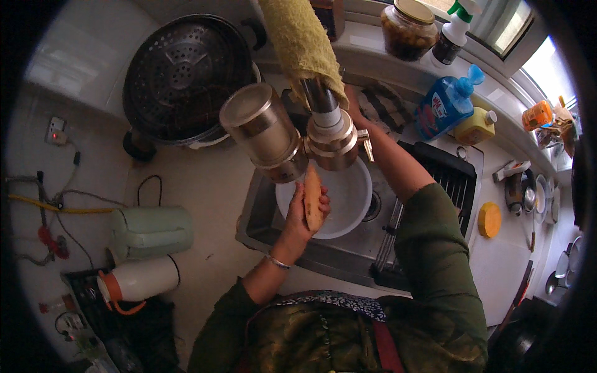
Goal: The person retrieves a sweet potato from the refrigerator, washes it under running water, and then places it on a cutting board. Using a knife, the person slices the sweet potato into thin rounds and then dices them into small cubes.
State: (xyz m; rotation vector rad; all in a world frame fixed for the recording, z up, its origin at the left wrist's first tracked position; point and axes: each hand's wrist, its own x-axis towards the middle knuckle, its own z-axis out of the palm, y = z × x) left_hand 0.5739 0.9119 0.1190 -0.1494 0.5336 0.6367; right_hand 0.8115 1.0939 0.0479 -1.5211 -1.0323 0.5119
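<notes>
My left hand [301, 214] grips a long tan root vegetable, perhaps a sweet potato [313, 200], over a white basin [350, 200] in the steel sink [326, 261]. Directly above the basin is a metal faucet with a filter canister [266, 130], and its lever [367, 144] sits on the right side. My right arm reaches up past the faucet. Only a part of my right hand [353, 105] shows beside the yellow towel [303, 42] wrapped round the pipe; the fingers are hidden, near a striped cloth [385, 105].
A steamer pot [182, 79] stands at the upper left. A black dish rack [447, 163] spans the sink's right side, with a blue detergent bottle [443, 109] and a yellow bottle [475, 126] behind. A green appliance [151, 231] and a white thermal jug [142, 279] lie left.
</notes>
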